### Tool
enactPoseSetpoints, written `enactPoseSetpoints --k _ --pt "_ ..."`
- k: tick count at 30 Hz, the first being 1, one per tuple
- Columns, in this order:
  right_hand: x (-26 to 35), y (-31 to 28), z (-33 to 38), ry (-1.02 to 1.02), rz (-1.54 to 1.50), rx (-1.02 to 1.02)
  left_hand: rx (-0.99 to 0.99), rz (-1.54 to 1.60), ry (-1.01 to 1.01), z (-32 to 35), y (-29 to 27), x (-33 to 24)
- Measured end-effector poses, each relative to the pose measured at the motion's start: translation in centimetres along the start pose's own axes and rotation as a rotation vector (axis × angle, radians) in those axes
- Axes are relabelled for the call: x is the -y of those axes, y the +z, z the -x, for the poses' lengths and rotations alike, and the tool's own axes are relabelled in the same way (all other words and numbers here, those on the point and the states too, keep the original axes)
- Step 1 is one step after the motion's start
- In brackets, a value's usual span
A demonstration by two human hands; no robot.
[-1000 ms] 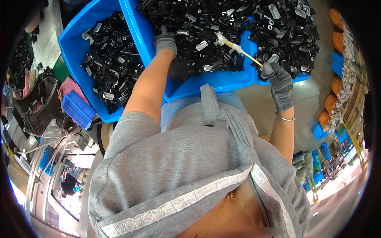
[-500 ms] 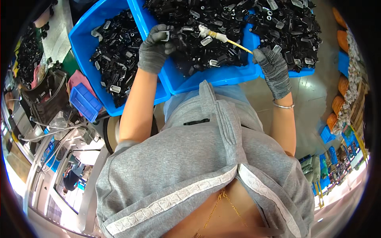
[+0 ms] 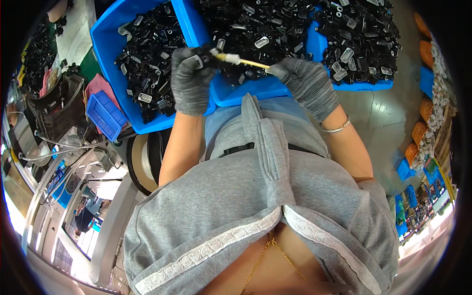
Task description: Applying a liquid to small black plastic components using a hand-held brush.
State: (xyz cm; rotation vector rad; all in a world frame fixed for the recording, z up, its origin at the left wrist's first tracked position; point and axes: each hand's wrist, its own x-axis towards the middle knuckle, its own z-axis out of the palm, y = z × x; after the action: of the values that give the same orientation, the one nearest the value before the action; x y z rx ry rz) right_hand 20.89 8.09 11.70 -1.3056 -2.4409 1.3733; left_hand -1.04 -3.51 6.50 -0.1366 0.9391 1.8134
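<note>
My left hand [image 3: 189,86], in a grey knit glove, is closed on a small black plastic part [image 3: 208,55] with a pale edge showing. In my right hand [image 3: 307,84], gloved alike, is a thin yellow stick [image 3: 254,64] wrapped in white near its far end. The stick points left, and its tip meets or overlaps the black part; blur hides the exact contact. Both hands are above the near edge of a blue bin [image 3: 250,92] heaped with small black and clear parts.
On the left stands another blue bin [image 3: 109,64] of such parts, with a third blue bin [image 3: 361,86] at the right. A small blue tray [image 3: 105,115] leans beside the left bin. A round black-rimmed object [image 3: 140,162] sits below it. Orange objects [image 3: 419,130] line the far right.
My right hand has moved left and slightly down, bringing the stick's tip to the part in my left hand. My left hand has lowered a little, still gripping the part.
</note>
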Motion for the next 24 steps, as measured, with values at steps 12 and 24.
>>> enactPoseSetpoints --k 12,24 --pt "2.2 2.6 -3.7 -0.204 0.283 0.211 -0.016 -0.323 -0.013 2.7 -1.7 -0.7" --pt "-10.2 -5.1 -4.8 -0.187 0.268 -0.299 -0.656 -2.157 0.562 -1.3 -12.6 -11.9"
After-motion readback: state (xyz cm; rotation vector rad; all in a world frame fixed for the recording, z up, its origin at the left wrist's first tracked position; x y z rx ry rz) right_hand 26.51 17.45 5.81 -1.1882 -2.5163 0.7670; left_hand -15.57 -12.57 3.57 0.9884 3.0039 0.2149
